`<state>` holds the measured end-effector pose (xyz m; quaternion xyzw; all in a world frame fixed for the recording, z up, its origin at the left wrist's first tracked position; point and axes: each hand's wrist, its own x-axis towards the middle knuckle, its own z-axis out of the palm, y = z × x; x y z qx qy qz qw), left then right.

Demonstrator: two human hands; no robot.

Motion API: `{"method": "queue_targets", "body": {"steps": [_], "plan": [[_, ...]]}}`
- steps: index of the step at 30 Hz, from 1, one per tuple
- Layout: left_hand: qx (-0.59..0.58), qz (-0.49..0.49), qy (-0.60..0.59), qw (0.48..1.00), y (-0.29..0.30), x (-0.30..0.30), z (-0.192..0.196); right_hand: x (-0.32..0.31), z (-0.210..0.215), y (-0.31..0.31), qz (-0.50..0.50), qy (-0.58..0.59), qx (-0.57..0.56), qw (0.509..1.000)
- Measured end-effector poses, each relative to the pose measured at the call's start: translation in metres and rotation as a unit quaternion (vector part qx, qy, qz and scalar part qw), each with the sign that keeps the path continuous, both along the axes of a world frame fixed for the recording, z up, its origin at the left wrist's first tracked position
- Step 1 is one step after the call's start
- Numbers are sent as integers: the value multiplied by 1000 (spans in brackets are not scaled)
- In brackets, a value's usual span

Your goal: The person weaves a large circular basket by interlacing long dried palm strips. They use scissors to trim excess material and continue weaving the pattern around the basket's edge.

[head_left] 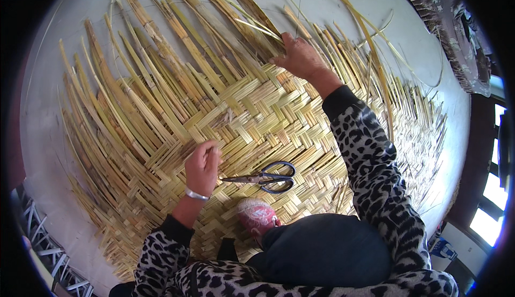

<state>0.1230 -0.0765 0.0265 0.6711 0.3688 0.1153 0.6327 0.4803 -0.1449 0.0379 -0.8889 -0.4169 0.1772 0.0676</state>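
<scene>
A herringbone mat of split reed strips (pixel 292 101) spreads beneath me, its loose strip ends fanning out along the far side. At the far edge of the weave, my right hand (pixel 303 58) is closed on a flat brownish reed strip (pixel 252 7) that runs up and to the left. My left hand (pixel 203 168) hovers or rests over the mat's middle, fingers curled in; whether anything lies within them is hidden. Just right of it, a pair of scissors (pixel 260 179) with dark looped handles lies on the weave, blades toward that hand.
My foot in a red patterned sock (pixel 257 215) and my dark-clad knee (pixel 327 249) are on the near side. Long thin strips (pixel 370 34) curve over the mat's far right. Pale floor (pixel 48 98) surrounds the mat. A fringed patterned cloth (pixel 453 34) hangs at the far right.
</scene>
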Motion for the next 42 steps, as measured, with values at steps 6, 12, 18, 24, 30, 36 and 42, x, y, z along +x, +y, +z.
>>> {"method": "queue_targets", "body": {"steps": [6, 12, 18, 24, 30, 36, 42], "plan": [[244, -145, 45, 958, -14, -42, 14, -23, -11, -15, -2, -176, 93, 980], [463, -328, 105, 816, -37, -39, 22, -144, -3, -90, -15, -139, 128, 982], [537, -391, 61, 745, -35, -50, 8, -209, 17, -238, -165, -125, 61, 976], [519, -390, 76, 757, -35, -87, 8, -213, 8, -345, -437, -68, -99, 891], [401, -360, 113, 835, -26, -87, 25, -185, 16, -330, -421, 4, 60, 905], [118, -223, 58, 966, -27, -60, 69, -211, 61, -215, -251, 176, 227, 924], [-114, -90, -38, 989, -22, -45, 97, -263, 87, -116, 7, 480, 249, 841]]}}
